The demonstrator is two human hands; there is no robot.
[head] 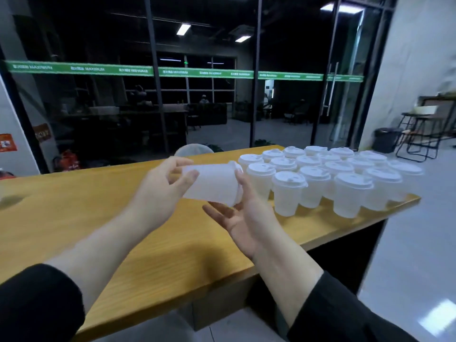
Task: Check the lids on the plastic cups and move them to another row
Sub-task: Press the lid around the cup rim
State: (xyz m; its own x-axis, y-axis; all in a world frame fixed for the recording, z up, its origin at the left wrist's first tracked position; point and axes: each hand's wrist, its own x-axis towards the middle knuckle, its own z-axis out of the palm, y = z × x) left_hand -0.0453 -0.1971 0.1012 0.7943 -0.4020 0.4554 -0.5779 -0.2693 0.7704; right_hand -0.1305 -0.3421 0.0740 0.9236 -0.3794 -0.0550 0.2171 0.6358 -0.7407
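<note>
Both hands (158, 191) (244, 218) hold tilted cup (212, 183) sideways.

A long wooden table (74, 208) with a yellow-orange top crosses the room. Behind it stands a dark glass wall (98, 33) divided by black metal frames, with a green banner strip (81, 68) running along it. Ceiling lights (183, 29) reflect in the glass. A glass door with a tall metal handle (332, 86) sits to the right. Further right are a white wall (424, 45), a grey glossy floor (419, 243), a black bin (386, 140) and black metal stools (419, 137).
</note>
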